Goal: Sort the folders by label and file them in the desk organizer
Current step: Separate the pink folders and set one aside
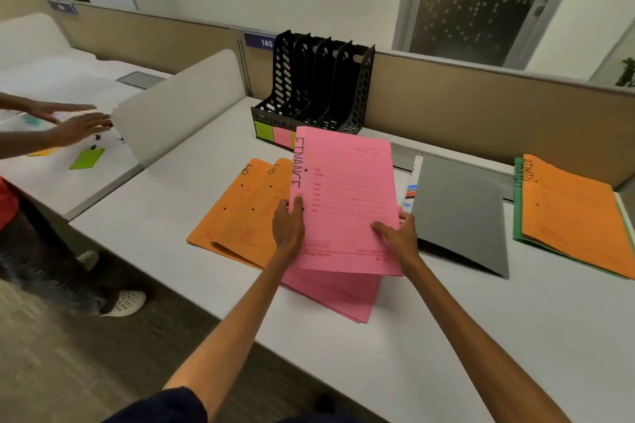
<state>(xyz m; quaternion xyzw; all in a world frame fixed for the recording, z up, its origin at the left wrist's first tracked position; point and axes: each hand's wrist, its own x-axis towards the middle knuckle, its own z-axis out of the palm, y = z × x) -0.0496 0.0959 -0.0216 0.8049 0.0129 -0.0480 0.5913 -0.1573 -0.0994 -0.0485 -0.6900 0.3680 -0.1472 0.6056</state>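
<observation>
The pink paper folder marked FINANCE (343,203) covers part of the row of coloured labels (271,132) on the front of the black perforated desk organizer (319,86), so only a green and a pink one show. It also hides most of the pink folders lying beneath it (343,299), too overlapped to count. Your left hand (288,227) grips the raised folder's left edge, thumb on top. Your right hand (400,237) holds its right edge. The folder is tilted above the white table (446,336), in front of the organizer and not in it. On the left lie two overlapping orange folders (237,213), their lettering hard to read. On the right lies one grey folder (460,213), then one orange folder marked ADMIN (570,216) on a green folder (517,216), cut off at the frame's edge. The organizer shows four slots.
</observation>
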